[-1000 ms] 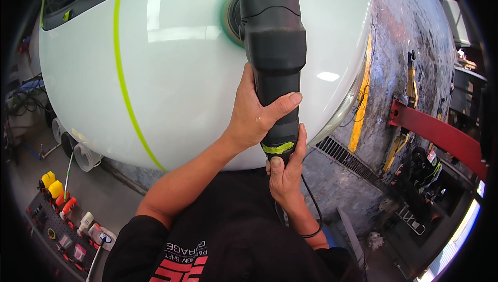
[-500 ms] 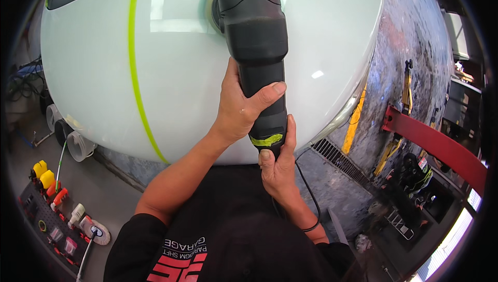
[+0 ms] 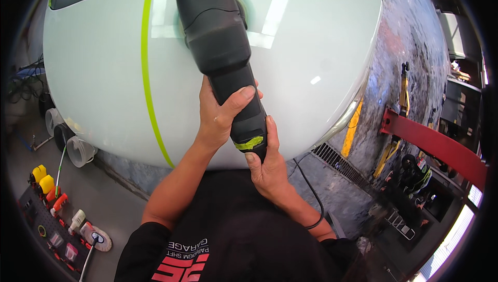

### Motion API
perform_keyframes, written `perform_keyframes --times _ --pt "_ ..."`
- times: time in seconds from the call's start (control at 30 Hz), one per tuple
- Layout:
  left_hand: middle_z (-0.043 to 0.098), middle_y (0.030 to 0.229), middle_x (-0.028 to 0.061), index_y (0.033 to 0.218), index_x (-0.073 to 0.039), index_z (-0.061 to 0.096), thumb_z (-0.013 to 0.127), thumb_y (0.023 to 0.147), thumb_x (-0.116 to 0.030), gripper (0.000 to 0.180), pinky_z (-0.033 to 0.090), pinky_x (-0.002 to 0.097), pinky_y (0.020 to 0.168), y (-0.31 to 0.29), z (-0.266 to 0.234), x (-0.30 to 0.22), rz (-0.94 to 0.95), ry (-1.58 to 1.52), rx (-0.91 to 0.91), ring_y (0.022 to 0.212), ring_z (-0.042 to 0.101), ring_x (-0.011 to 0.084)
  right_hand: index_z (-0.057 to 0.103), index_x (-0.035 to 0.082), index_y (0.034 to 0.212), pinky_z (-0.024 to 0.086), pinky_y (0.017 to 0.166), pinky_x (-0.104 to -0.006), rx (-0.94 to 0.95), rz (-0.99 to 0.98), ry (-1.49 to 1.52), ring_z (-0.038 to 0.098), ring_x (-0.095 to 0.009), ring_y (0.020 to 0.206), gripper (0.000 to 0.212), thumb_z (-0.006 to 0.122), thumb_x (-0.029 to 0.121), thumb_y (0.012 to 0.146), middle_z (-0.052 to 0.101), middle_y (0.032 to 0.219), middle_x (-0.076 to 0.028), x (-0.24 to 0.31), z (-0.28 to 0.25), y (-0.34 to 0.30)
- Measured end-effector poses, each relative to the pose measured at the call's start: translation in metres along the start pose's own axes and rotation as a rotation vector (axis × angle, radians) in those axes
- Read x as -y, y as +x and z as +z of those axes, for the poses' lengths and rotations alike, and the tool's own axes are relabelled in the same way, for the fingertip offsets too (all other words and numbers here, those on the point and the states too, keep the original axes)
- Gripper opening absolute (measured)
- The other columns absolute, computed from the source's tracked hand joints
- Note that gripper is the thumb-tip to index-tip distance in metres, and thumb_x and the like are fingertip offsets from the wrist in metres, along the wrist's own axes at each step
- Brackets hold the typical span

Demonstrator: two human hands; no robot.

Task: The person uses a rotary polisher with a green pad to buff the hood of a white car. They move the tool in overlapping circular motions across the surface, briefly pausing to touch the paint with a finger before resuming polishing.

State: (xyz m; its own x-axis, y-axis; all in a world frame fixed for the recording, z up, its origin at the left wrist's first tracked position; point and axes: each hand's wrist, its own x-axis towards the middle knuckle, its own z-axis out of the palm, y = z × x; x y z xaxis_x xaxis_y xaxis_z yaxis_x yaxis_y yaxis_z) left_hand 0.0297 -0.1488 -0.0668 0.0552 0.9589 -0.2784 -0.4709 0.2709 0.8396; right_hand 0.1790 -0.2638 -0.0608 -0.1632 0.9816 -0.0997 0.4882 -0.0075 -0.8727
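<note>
A black polishing machine (image 3: pixel 218 40) lies over the white car hood (image 3: pixel 306 95), its head pointing away and tilted left. Its round pad shows only in part at both sides of the head. My left hand (image 3: pixel 220 113) wraps the body in the middle, thumb across the top. My right hand (image 3: pixel 270 165) grips the rear end, beside a torn piece of green tape (image 3: pixel 249 143). A strip of green masking tape (image 3: pixel 148 74) runs along the hood to the left of the machine. The black power cord (image 3: pixel 314 194) loops past my right forearm.
Clear and black buckets (image 3: pixel 81 151) stand by the left front of the car. A pegboard rack (image 3: pixel 44 230) with bottles and pads is at lower left. To the right are a red metal arm (image 3: pixel 436 139), a floor grate (image 3: pixel 340 161) and a dark workbench (image 3: pixel 410 214).
The polishing machine's head has swung left toward the tape strip, and both hands have shifted left with it. The grip of each hand stays the same.
</note>
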Motion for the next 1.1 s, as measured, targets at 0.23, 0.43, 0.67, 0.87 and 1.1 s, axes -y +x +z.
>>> perform_keyframes --times 0.23,0.43,0.67,0.87,1.1 --pt "0.068 0.111 0.0175 0.126 0.005 0.058 0.071 0.095 -0.031 0.049 0.064 0.0387 0.084 -0.008 -0.018 -0.003 0.019 -0.031 -0.010 0.096 0.073 0.0239 0.016 0.009 0.174 0.062 0.091 -0.0489 0.045 -0.007 0.054 0.072 -0.046 0.118 0.089 0.071 0.024 0.105 0.058 0.151 -0.028 0.002 0.013 -0.001" --pt "0.066 0.118 0.0180 0.133 0.004 0.054 0.066 0.099 -0.033 0.052 0.062 0.0415 0.090 -0.018 -0.053 -0.007 0.042 -0.065 -0.011 0.103 0.071 0.0259 0.018 0.015 0.175 0.058 0.068 -0.0472 0.054 -0.061 0.002 0.069 -0.038 0.084 0.091 0.073 0.026 0.103 0.063 0.114 -0.018 0.018 0.033 0.007" --pt "0.063 0.123 0.0157 0.136 0.002 0.054 0.061 0.103 -0.039 0.053 0.058 0.0448 0.099 -0.041 -0.084 0.004 0.081 -0.152 -0.028 0.112 0.067 0.0264 0.025 0.017 0.174 0.055 0.060 -0.0479 0.151 -0.050 -0.078 0.065 -0.035 0.071 0.092 0.077 0.031 0.100 0.059 0.101 -0.015 0.023 0.048 0.001" --pt "0.063 0.124 0.0167 0.139 0.001 0.051 0.067 0.099 -0.036 0.056 0.058 0.0444 0.097 -0.049 -0.040 0.030 -0.011 -0.080 0.004 0.109 0.068 0.0269 0.025 0.014 0.173 0.058 0.064 -0.0472 0.090 0.012 -0.041 0.069 -0.037 0.077 0.092 0.077 0.032 0.099 0.062 0.105 -0.016 -0.003 0.015 -0.030" --pt "0.069 0.112 0.0153 0.129 0.005 0.057 0.074 0.092 -0.026 0.051 0.061 0.0385 0.088 -0.029 0.048 0.051 -0.100 0.062 0.089 0.099 0.073 0.0234 0.018 0.007 0.173 0.061 0.089 -0.0499 -0.006 0.205 0.053 0.071 -0.049 0.117 0.087 0.066 0.038 0.108 0.060 0.149 -0.030 -0.039 -0.043 -0.065"
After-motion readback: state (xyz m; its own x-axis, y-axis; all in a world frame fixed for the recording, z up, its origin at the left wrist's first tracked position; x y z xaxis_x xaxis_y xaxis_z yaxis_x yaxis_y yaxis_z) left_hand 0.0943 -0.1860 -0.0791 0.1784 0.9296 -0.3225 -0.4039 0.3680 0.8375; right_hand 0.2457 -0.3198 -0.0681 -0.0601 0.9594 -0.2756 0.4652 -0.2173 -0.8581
